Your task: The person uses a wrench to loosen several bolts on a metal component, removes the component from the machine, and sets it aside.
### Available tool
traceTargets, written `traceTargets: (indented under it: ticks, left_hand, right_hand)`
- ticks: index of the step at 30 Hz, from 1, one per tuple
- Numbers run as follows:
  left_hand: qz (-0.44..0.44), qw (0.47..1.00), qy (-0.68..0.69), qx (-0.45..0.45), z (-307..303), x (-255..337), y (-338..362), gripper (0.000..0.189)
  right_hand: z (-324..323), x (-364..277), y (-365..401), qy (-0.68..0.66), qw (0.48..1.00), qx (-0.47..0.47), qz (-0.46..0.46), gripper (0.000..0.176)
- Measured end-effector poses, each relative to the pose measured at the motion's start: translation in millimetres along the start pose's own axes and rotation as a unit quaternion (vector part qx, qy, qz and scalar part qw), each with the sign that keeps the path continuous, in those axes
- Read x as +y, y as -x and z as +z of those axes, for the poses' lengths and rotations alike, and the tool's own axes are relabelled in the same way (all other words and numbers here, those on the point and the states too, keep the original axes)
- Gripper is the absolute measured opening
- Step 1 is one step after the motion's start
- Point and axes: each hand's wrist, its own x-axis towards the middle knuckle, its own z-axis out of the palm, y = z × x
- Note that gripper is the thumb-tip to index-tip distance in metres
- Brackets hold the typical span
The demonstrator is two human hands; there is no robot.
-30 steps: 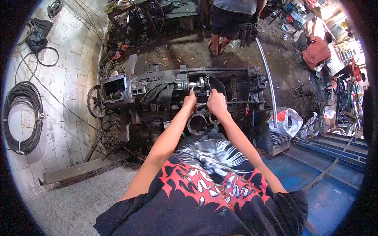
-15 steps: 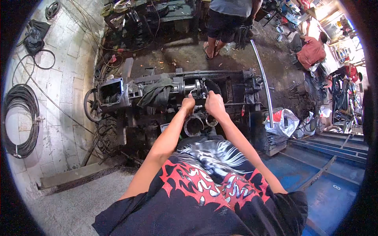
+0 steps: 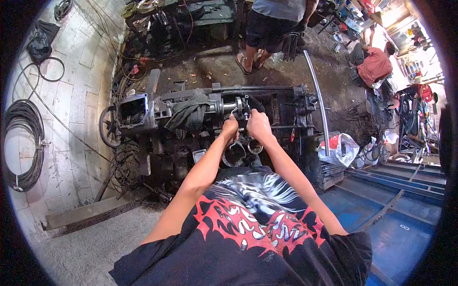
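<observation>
Both my hands are at the middle of a dark, greasy lathe-like machine (image 3: 281, 90), close together below a shiny metal shaft part (image 3: 230, 106). My left hand (image 3: 230, 127) has its fingers curled round something small and metallic, too hidden to name. Just to its right, my right hand (image 3: 259, 126) is closed, and what its fingers hold cannot be made out. A grey rag (image 3: 190, 113) lies over the machine to the left. Beneath my hands are a large metal ring (image 3: 234, 155) and a smaller ring (image 3: 255, 146).
An open metal gearbox (image 3: 133, 112) forms the machine's left end. A long metal pipe (image 3: 318, 95) leans at the right, near a white and red bag (image 3: 339, 148). One person (image 3: 276, 24) stands beyond the machine; another (image 3: 374, 66) crouches at the upper right.
My hands stay close together at the shaft, with my left hand slightly turned and shifted right. The standing person's feet have moved a little apart.
</observation>
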Motion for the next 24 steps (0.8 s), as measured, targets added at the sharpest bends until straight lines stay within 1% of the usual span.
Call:
traceTargets:
  ticks: [4,6,7,9,11,14,16,17,19,20,21,22,23,24]
  left_hand:
    - [-0.005,0.999,-0.049,0.003,3.0,1.6,3.0,0.069]
    - [0.013,0.999,0.023,0.023,10.7,-1.2,2.6,0.066]
    - [0.011,0.999,0.024,0.024,11.6,-2.3,3.0,0.066]
    - [0.008,1.0,0.021,0.019,11.7,-0.6,3.0,0.064]
    - [-0.008,0.999,0.029,0.019,11.8,1.7,3.5,0.063]
    - [-0.026,1.0,0.014,0.002,9.5,6.0,8.1,0.063]
    - [-0.002,1.0,-0.001,0.016,10.9,2.5,4.8,0.064]
    - [-0.002,1.0,-0.002,0.017,11.1,1.6,1.1,0.064]
    - [0.049,0.994,-0.069,0.069,15.1,-13.7,-25.7,0.065]
    - [0.178,0.937,-0.215,0.211,21.6,-54.2,-82.6,0.066]
    - [0.178,0.936,-0.217,0.212,19.5,-38.8,-59.6,0.066]
    - [0.076,0.982,-0.124,0.124,15.9,-6.3,-10.6,0.063]
    - [-0.03,0.999,-0.027,0.033,13.8,11.1,19.1,0.061]
    - [-0.024,0.999,-0.036,0.034,13.1,11.2,20.3,0.06]
  right_hand:
    - [-8.1,-10.2,-10.2,0.005,1.0,-0.006,-0.001,0.022]
    - [-13.1,-14.7,-20.7,0.0,1.0,0.005,-0.018,0.021]
    - [-16.6,-16.5,-25.7,0.001,1.0,0.003,-0.018,0.021]
    - [-23.4,-20.6,-36.0,0.034,0.998,-0.048,-0.02,0.021]
    - [-23.5,-20.0,-38.6,0.029,0.998,-0.043,-0.022,0.02]
    - [-19.5,-16.0,-37.7,0.029,0.997,-0.064,-0.016,0.022]
    - [-0.2,0.0,-24.9,-0.039,0.997,0.035,-0.053,0.023]
    - [10.6,11.4,-14.0,-0.005,0.998,0.023,-0.054,0.024]
    - [22.5,23.1,17.2,-0.014,0.999,0.015,-0.038,0.027]
    - [35.7,34.6,31.9,-0.018,0.999,0.007,-0.03,0.028]
    - [52.4,50.8,42.5,-0.022,0.999,0.0,-0.024,0.029]
    - [62.5,65.2,51.2,-0.038,0.999,-0.017,0.001,0.028]
    - [65.8,76.0,53.5,-0.04,0.999,-0.017,0.002,0.028]
    - [66.3,83.6,54.2,-0.009,0.998,-0.054,0.028,0.028]
